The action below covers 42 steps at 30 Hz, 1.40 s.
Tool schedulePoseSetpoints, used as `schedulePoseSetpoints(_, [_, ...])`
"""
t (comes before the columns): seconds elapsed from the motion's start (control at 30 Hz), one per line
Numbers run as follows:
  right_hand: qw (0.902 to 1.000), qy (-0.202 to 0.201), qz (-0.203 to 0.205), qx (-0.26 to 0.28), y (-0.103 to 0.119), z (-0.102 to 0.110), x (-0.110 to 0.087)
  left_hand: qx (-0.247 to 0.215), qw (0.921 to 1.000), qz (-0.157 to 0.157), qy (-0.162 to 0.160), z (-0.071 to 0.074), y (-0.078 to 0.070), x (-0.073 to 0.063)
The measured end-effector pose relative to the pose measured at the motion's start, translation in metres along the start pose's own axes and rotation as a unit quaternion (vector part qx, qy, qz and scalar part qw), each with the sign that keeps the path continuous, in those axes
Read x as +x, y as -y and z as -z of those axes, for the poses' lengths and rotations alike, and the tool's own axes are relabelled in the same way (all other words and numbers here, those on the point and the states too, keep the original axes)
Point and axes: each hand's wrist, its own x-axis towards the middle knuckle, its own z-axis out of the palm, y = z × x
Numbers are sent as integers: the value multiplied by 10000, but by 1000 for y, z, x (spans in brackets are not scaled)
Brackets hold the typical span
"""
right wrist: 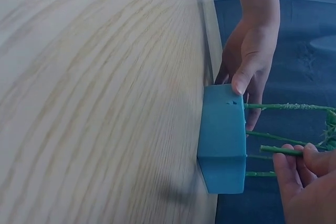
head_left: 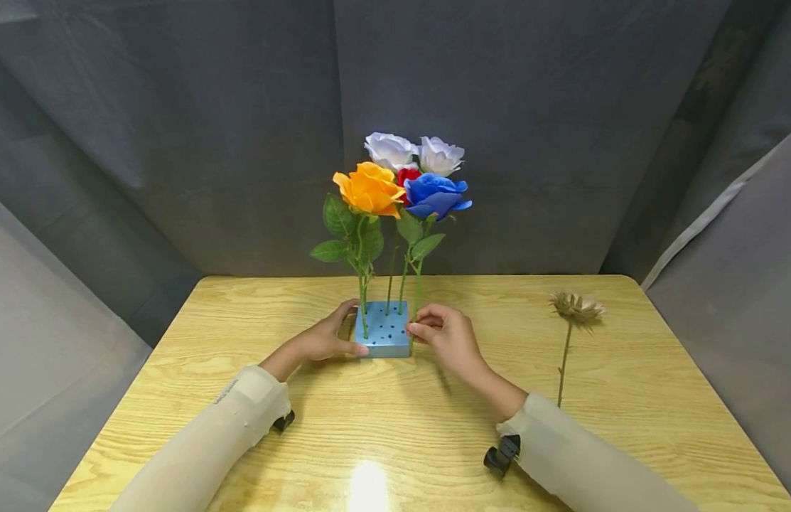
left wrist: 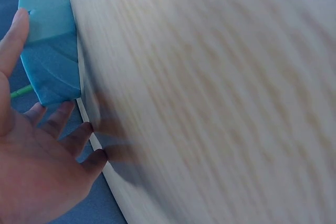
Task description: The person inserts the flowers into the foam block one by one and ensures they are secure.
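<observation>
A light-blue block with holes in its top (head_left: 384,345) stands on the table with several artificial flower stems upright in it. My left hand (head_left: 321,340) holds the block at its left side, thumb at the front corner and fingers toward the back. Between thumb and fingers, my right hand (head_left: 448,340) pinches the green stem of a blue rose (head_left: 436,195) at the block's right edge. The stem's cut end (right wrist: 266,149) points at the block's top, a small gap away. An orange rose (head_left: 369,189), white roses (head_left: 441,155) and a partly hidden red flower (head_left: 406,176) rise from the block.
A dried-looking beige flower (head_left: 577,307) lies on the wooden table (head_left: 293,441) to the right, its stem running toward my right sleeve (head_left: 580,455). Dark grey cloth (head_left: 178,142) hangs behind the table, with paler cloth at the sides.
</observation>
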Motion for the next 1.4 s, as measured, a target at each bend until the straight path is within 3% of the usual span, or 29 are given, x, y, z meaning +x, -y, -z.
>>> schedulePoseSetpoints(0.4, [9996, -136, -6, 267, -1, -19, 14, 101, 9999, -70, -84, 0, 1, 3])
schedulePoseSetpoints(0.8, [9995, -241, 42, 201, -7, -35, 22, -1, 9998, -185, -103, 0, 2, 4])
schedulePoseSetpoints(1.2, [9971, -286, 359, -602, -18, -37, 23, -20, 9999, -115, -39, 0, 2, 4])
schedulePoseSetpoints(1.4, [9953, -198, 315, -890, -25, -38, 19, -84, 9999, -59, -3, 0, 2, 3])
